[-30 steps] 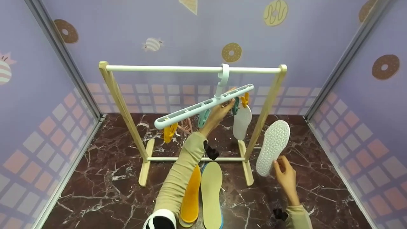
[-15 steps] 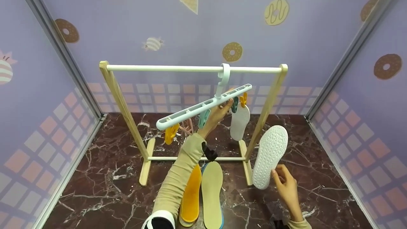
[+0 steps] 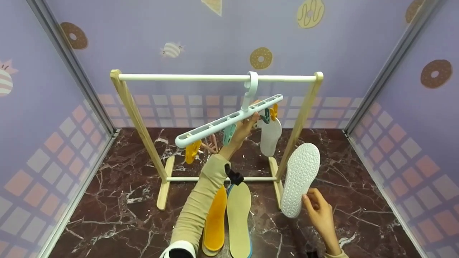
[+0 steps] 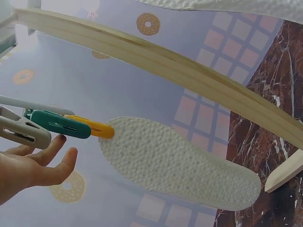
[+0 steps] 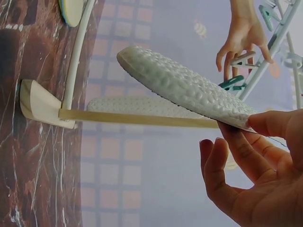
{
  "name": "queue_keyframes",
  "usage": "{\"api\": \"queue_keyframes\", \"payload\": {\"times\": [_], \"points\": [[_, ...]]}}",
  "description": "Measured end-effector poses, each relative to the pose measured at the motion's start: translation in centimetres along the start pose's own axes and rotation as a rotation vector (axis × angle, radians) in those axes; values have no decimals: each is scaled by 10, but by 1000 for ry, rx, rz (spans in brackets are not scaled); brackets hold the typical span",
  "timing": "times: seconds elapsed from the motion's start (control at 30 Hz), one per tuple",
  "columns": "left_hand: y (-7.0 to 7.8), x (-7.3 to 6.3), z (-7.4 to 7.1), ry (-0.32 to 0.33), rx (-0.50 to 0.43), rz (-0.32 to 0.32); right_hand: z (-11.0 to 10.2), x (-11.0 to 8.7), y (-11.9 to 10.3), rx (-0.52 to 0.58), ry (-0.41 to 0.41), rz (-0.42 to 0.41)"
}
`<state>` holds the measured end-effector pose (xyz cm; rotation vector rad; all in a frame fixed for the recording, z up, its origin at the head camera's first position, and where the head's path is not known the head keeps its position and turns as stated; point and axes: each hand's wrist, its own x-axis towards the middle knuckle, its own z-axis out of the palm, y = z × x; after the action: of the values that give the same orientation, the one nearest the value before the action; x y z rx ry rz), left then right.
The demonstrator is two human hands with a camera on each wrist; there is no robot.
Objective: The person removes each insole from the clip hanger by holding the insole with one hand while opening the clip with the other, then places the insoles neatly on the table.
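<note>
My right hand pinches a white, bumpy-textured shoe insole by its side edge, between thumb and fingers. The insole stands tilted to the right of the rack. My left hand reaches under the pale hanger, its fingers loosely spread beside a grey clip and a dark green clip. A yellow clip grips the top of a second white insole, which hangs from the hanger's far end. A light green clip and another yellow clip hang nearer me.
A wooden rack with a white top rail carries the hanger. On the dark marbled surface lie an orange insole and a pale yellow insole. Patterned panels enclose the back and sides.
My right hand has moved down and slightly left with the insole, which has turned a little more upright. The hanger and hanging insole have shifted slightly left; my left hand stays near the clips.
</note>
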<state>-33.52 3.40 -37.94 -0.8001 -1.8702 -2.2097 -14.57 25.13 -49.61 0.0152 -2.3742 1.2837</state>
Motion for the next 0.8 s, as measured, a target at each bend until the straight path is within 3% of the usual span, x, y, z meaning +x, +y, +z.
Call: {"api": "queue_keyframes", "payload": {"times": [0.17,0.43,0.8], "points": [[1,-4,0,19,-63,-11,2,-6,-11,24,-32,-37],[35,-21,6,-24,-36,-135,11,-14,-12,46,-89,-36],[38,-23,0,-14,-75,-107,16,-27,-49,43,-132,-121]]}}
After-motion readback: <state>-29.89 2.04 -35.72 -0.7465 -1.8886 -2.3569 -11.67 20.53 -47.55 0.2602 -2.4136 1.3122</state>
